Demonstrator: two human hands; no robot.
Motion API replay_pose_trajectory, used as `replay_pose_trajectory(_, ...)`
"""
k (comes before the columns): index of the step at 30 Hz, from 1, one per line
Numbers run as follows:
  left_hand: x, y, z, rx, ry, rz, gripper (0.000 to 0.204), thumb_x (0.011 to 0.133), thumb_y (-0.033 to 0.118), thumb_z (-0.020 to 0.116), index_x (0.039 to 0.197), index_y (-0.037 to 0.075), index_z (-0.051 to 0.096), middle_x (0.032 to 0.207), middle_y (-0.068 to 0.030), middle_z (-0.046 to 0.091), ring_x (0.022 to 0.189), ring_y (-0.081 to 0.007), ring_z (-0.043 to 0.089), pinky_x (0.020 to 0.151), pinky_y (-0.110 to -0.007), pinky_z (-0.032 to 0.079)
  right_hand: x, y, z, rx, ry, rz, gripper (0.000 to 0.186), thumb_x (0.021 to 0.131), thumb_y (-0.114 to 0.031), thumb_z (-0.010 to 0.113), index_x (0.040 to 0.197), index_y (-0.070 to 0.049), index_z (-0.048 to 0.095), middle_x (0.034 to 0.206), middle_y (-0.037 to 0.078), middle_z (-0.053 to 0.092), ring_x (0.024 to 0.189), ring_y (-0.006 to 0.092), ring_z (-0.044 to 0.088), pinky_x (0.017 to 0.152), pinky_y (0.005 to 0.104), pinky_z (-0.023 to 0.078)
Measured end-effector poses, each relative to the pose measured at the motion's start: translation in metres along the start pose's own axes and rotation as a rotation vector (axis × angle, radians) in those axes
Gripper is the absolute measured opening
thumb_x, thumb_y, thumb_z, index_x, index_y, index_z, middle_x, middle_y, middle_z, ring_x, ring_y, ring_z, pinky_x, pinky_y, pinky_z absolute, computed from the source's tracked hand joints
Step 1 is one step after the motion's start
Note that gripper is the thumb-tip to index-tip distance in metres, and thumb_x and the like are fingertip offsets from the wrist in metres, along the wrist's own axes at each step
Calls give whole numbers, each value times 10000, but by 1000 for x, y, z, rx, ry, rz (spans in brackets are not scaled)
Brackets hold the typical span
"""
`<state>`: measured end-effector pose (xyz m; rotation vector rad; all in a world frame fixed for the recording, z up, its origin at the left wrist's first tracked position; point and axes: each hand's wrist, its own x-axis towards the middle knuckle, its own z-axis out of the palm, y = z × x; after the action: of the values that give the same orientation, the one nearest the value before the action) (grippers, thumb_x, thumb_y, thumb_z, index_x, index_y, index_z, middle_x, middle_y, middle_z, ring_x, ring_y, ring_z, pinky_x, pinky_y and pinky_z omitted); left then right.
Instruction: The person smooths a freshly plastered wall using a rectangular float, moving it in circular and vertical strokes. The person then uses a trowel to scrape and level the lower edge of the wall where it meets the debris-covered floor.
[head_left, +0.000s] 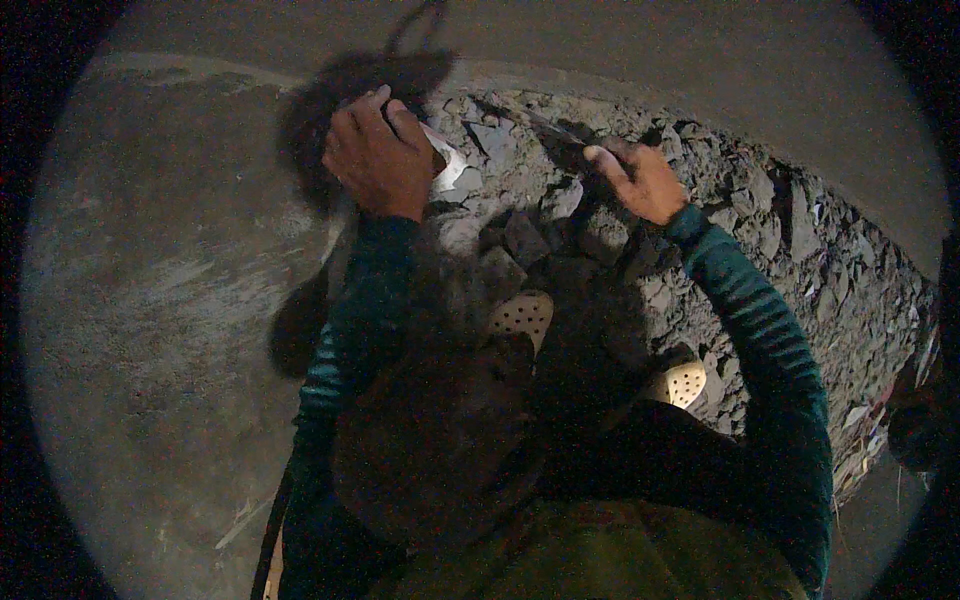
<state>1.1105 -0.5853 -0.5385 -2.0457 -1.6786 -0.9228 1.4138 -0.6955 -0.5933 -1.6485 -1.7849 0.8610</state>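
Observation:
My left hand is curled, fingers bent, at the border between the smooth slab and the rubble. Beside its thumb side shows a bright white, flat-looking piece, partly covered by the hand; what the fingers enclose is hidden. Over the broken stones, my right hand is closed round the handle of a thin-bladed hand tool, perhaps a trowel. Its blade points away and to the left, low over the rubble, with the thumb along the top. Most of the handle is inside the fist.
Rubble fills a curved strip running to the right. Smooth grey concrete lies at left, and a plain grey surface beyond the strip. My perforated pale shoes stand among the stones. Deep shadow covers the lower middle.

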Motion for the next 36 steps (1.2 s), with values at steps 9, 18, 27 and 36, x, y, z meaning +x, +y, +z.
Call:
replay_pose_trajectory(9, 5, -7, 3, 156, -107, 6, 344, 997, 375, 608, 1197, 107, 688, 1198, -153, 680, 1134, -378, 624, 899, -589, 485, -125, 18, -172, -52, -202, 186, 386, 1101, -356, 565, 1238, -14, 682, 857, 95, 674, 747, 172, 621, 717, 359, 522)
replay_pose_trajectory(18, 15, -38, 17, -31, -240, 126, 509, 1031, 493, 545, 1216, 55, 727, 1219, -191, 713, 1188, -372, 643, 1004, -523, 490, -362, -13, -215, 164, 496, 807, 388, 1090, -407, 570, 1212, -68, 715, 876, 19, 671, 757, 117, 600, 664, 310, 502)
replay_pose_trajectory(27, 61, -44, 35, 9, -376, 312, 548, 1052, 495, 519, 1239, 30, 741, 1219, -198, 737, 1182, -355, 670, 1031, -475, 503, -473, -14, 2, 803, 1302, 1112, 394, 1050, -411, 611, 1105, -27, 679, 873, 14, 660, 786, 134, 601, 686, 328, 505)
replay_pose_trajectory(36, 94, 89, 22, -24, -585, 768, 432, 1057, 356, 549, 1280, 26, 717, 1212, -179, 742, 1110, -338, 704, 969, -466, 530, -506, -83, 83, 629, 1698, 1276, 305, 1048, -342, 593, 1052, -40, 636, 871, 40, 661, 760, 144, 600, 694, 341, 498)
